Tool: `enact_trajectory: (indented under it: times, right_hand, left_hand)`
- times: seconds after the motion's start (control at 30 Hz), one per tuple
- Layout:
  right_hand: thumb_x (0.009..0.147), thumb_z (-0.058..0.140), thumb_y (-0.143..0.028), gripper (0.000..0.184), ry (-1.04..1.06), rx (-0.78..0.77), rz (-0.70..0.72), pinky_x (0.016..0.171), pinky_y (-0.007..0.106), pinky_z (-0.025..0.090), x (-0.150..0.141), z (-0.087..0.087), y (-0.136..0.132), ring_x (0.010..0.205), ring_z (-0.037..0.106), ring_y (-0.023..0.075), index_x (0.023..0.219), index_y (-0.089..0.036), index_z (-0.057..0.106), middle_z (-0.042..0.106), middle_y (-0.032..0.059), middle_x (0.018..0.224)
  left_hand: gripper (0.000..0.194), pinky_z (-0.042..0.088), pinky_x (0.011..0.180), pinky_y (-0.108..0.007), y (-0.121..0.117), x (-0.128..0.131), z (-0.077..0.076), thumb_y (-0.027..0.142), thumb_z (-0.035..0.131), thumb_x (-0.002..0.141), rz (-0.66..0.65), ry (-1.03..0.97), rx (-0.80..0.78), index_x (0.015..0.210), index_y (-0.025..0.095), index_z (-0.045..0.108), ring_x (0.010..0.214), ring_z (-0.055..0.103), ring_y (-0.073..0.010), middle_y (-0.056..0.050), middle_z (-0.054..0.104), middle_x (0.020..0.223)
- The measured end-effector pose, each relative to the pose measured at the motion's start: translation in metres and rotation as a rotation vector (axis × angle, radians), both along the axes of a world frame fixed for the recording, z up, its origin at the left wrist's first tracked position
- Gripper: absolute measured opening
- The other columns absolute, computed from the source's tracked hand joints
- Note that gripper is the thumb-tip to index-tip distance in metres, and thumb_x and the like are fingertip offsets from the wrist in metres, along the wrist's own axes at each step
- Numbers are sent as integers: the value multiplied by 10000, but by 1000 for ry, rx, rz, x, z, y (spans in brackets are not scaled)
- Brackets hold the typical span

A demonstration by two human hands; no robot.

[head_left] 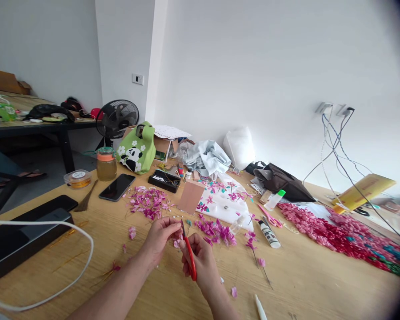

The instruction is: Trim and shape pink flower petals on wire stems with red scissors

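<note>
Red-handled scissors (191, 262) rest in a person's right hand (202, 260) above a wooden table (166, 293), the dark blades reaching up to the fingertips of the left hand (158, 236). The right hand's fingers curl around the handles; the left thumb and forefinger press together beside the blade tip, though whatever they may pinch is too small to make out. The scissors look light and stiff, with smooth handles that could slip a little in a damp palm; the handle loops appear the safest hold, well clear of the points. Beyond the hands, petals (149, 203) lie heaped near a pinkish card (190, 198), seemingly thin, soft, easily creased and best lifted by an edge.
</note>
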State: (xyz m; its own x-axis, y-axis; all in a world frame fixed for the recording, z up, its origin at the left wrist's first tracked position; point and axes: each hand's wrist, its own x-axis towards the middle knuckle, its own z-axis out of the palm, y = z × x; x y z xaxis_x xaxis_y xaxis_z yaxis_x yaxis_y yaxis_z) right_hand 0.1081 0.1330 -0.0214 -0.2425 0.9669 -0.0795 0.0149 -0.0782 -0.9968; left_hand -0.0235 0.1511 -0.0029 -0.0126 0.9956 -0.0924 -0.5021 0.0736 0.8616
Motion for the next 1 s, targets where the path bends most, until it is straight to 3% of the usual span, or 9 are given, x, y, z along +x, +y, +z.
enact_trajectory:
  times: [0.33,1.0]
  right_hand:
    - [641,689,-686,572,-2,-68,26,299,142,319,3,8,0,317,454,67,721,-182,431,509,-72,467]
    - [673,691,-661,545,-38,-34,78,293,139,297,9,14,1,314,436,62,717,-179,441,516,-61,459]
  left_hand:
    - [132,438,594,-259,-1,-2,1,243,706,631,-59,38,13,585,132,652,576,589,-153,-49,666,589]
    - [133,422,574,-247,1,-5,3,249,685,625,-98,86,11,594,128,640,549,550,-129,-23,642,564]
